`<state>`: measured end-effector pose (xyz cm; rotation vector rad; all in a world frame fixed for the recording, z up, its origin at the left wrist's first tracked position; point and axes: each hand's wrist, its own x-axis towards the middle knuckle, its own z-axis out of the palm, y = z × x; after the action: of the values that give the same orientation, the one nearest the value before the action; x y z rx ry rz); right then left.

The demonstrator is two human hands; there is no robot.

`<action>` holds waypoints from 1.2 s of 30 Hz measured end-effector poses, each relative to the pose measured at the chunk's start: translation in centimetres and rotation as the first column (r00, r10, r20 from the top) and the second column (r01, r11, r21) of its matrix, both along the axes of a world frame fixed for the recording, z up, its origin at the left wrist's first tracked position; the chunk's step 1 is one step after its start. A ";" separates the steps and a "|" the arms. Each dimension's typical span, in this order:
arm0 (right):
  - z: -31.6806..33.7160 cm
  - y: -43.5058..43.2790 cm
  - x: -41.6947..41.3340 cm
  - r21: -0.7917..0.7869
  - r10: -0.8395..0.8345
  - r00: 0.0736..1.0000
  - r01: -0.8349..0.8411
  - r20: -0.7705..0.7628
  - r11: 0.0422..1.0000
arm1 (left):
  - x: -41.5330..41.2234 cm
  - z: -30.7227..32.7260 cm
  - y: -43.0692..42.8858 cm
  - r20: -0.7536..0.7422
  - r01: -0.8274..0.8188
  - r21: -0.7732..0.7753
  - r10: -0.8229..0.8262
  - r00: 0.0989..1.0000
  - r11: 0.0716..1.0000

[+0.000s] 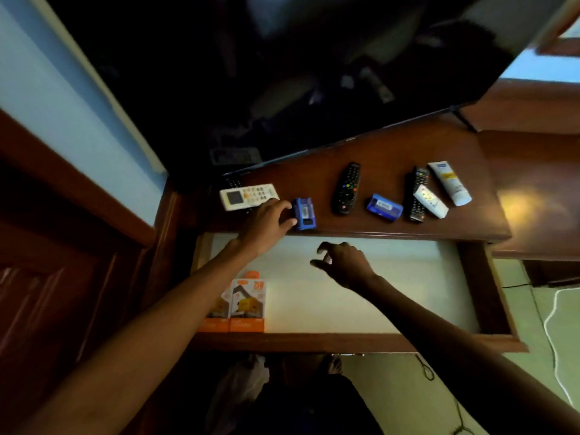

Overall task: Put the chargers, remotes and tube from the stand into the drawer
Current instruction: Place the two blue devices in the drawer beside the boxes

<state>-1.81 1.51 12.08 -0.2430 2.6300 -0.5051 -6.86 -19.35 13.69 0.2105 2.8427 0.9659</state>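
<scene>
The left hand (266,222) reaches onto the stand (392,229), its fingers (287,211) closing around a blue charger (303,214) near the front edge, touching its left side; the right hand (343,263) hovers over the open drawer (361,290), fingers curled loosely, holding nothing; two orange boxes (241,306) lie in the drawer's left corner; on the stand rest a white remote (248,196), a black remote (345,188), a second blue charger (384,207), two more remotes (420,196) overlapping, and the tube (450,183).
</scene>
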 end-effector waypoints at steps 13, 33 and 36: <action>0.3 14.1 -9.8 0.068 -0.107 0.977 0.122 -0.187 0.990 | -5.1 -2.7 9.4 0.289 -0.149 -0.174 0.195 0.937 0.973; -2.8 10.8 -2.8 -0.225 0.395 0.897 -0.434 -0.199 0.872 | 10.1 -5.7 5.4 0.146 -0.115 -0.108 0.131 0.981 0.987; -4.8 8.4 -1.1 -0.194 0.394 0.913 -0.407 -0.103 0.893 | 11.2 -8.0 3.4 0.233 -0.113 -0.145 0.145 0.962 0.983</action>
<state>-2.86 9.96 7.29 -0.8625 2.4815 -0.6378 4.33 -15.97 5.72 -0.1025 2.7042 0.7630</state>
